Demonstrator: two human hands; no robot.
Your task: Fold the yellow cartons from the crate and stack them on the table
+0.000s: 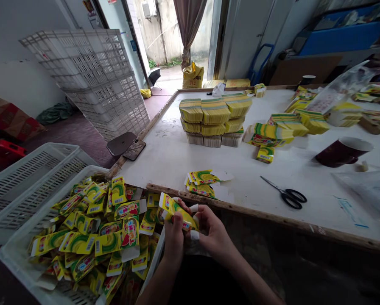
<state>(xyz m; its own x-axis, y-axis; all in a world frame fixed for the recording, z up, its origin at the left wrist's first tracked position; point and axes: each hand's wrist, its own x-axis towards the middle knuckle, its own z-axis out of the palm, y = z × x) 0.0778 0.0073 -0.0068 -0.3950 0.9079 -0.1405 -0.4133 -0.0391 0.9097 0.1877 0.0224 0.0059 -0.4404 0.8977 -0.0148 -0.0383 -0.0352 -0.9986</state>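
Observation:
My left hand (174, 233) is wrapped round a small yellow-and-green printed carton (178, 212), its thumb lying along the near face. At the carton's right end my right hand (209, 224) has its fingers bent together, with white wraps on the fingertips; they touch that end. Both hands are above my lap, just in front of the table edge. A few flat cartons (202, 182) with white flaps lie on the table beyond them. To the left, a white crate (18, 250) is heaped with similar cartons (109, 243), some with flaps sticking out.
Stacked bundles of flattened cartons (209, 118) stand mid-table. Black-handled scissors (291, 198), a dark mug (342, 152) and a plastic bag (368, 195) lie to the right. A phone (134, 150) rests at the left edge. Tall white crates (104, 80) lean behind.

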